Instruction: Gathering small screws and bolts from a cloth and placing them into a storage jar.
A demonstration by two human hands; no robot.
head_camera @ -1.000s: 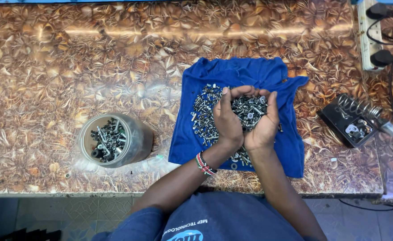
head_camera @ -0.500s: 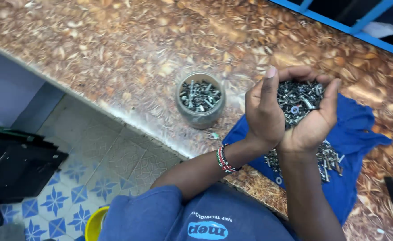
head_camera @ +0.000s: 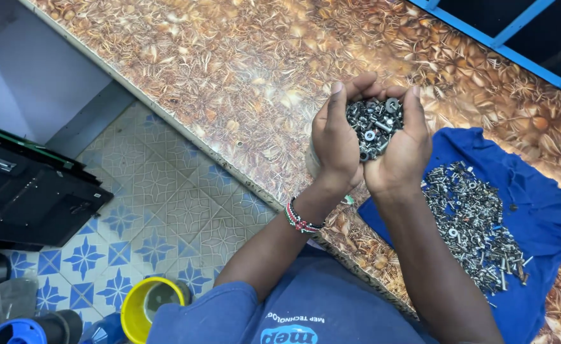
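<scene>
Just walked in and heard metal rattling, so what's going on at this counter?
A person stands at a leaf-patterned counter with both hands cupped together, the left hand and right hand holding a heap of small screws and washers above it. More loose hardware lies spread on a blue cloth to the right. A beaded bracelet sits on the left wrist. On the tiled floor below are a yellow bucket and a black case.
</scene>
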